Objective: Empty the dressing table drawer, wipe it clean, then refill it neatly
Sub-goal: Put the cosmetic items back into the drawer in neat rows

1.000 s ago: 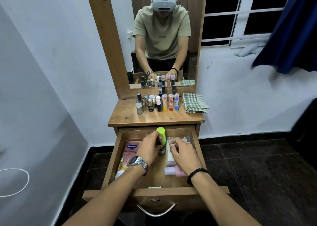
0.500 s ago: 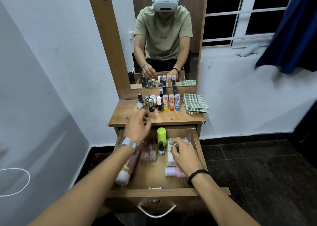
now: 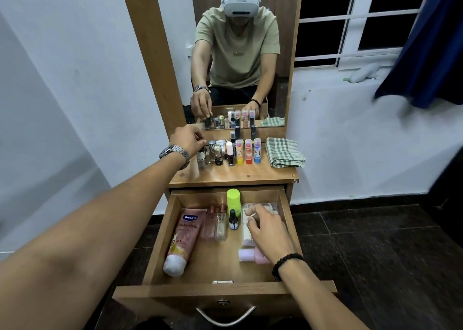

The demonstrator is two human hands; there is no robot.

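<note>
A person's left hand (image 3: 186, 139) reaches over the dressing table top (image 3: 233, 174), fingers curled on a small bottle (image 3: 201, 157) at the left end of a row of upright cosmetics – three colour-capped tubes (image 3: 248, 152) among them, one folded checked cloth (image 3: 284, 152) at the right edge. The right hand (image 3: 266, 229) rests, loosely curled, on a clear box (image 3: 260, 208) by the right wall of the open drawer (image 3: 225, 288). Also inside: one pink Vaseline tube (image 3: 184, 239), two perfume bottles (image 3: 215, 225), one green-capped bottle (image 3: 233, 202), one small dark-capped bottle (image 3: 233, 220) – bare wood shows at the front.
</note>
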